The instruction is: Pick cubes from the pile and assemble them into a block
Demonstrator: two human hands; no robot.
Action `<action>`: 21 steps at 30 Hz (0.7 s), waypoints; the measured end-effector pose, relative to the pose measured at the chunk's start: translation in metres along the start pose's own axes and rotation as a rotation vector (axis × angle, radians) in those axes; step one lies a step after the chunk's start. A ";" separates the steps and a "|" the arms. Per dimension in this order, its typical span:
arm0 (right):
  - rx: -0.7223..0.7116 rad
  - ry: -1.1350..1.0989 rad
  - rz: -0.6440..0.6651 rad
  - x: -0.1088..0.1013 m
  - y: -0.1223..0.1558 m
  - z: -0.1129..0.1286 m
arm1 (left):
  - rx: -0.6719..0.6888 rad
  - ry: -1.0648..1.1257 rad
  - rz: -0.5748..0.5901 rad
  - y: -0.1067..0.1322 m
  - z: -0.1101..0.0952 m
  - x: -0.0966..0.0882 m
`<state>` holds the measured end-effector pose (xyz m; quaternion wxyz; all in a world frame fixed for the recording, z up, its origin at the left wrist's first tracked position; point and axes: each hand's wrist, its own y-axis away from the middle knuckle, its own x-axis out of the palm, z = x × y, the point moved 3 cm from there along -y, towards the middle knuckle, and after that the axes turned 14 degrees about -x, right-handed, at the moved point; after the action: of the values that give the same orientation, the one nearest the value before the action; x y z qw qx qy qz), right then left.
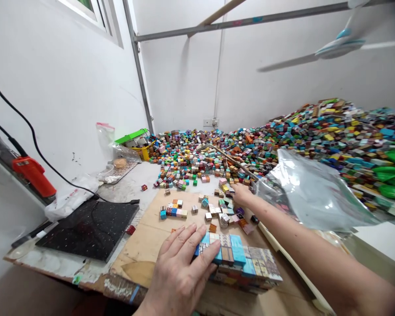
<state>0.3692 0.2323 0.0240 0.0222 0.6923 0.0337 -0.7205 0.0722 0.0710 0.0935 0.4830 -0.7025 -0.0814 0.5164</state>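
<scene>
My left hand (181, 267) lies flat with fingers stretched out on the left end of a packed block of small coloured cubes (246, 263) on a wooden board (151, 237). My right hand (241, 193) reaches forward to the loose cubes (217, 210) scattered at the board's far side. Its fingers are closed among them; what they hold is hidden. A clear plastic bag (312, 193) hangs just right of that arm.
A huge heap of coloured cubes (316, 131) fills the table's back and right. A black slab (92, 228) with a cable lies at the left. A red tool (33, 175) hangs on the wall; a yellow box (141, 147) stands behind. A fan (342, 44) spins overhead.
</scene>
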 end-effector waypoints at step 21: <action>0.166 -0.040 0.069 0.001 -0.018 0.004 | 0.027 0.019 -0.039 -0.002 0.002 0.004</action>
<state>0.3639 0.2497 0.0238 -0.0098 0.6778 -0.0502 -0.7335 0.0729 0.0757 0.0929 0.5032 -0.6991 -0.0836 0.5011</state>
